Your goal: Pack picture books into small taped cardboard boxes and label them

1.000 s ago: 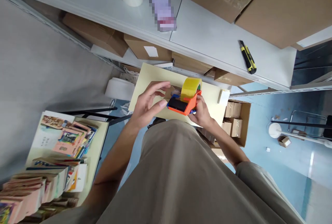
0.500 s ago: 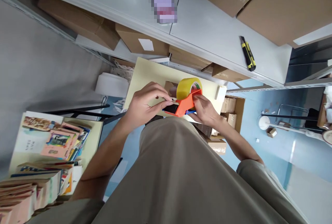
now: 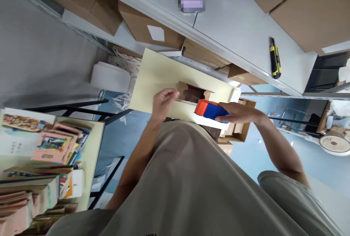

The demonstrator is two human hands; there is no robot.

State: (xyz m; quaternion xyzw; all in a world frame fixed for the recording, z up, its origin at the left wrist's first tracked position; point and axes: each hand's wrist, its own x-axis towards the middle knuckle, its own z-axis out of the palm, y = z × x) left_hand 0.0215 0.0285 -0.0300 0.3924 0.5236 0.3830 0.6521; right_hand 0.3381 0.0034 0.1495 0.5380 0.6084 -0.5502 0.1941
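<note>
The right hand grips an orange-and-blue plastic tape holder just beside a small brown cardboard box, its top not yet closed. The left hand is near; I can't tell its grip.

And here's the left hand, raised, fingers curled inward, forearm slanting up; the right hand grips, back uppermost, right forearm angled in from the right.

A loose grey-olive shirt covers the torso — softly creased, dark lettering just peeking in at the lower edge — its short, wide sleeves leaving forearms, left hand and right hand bare.
</note>
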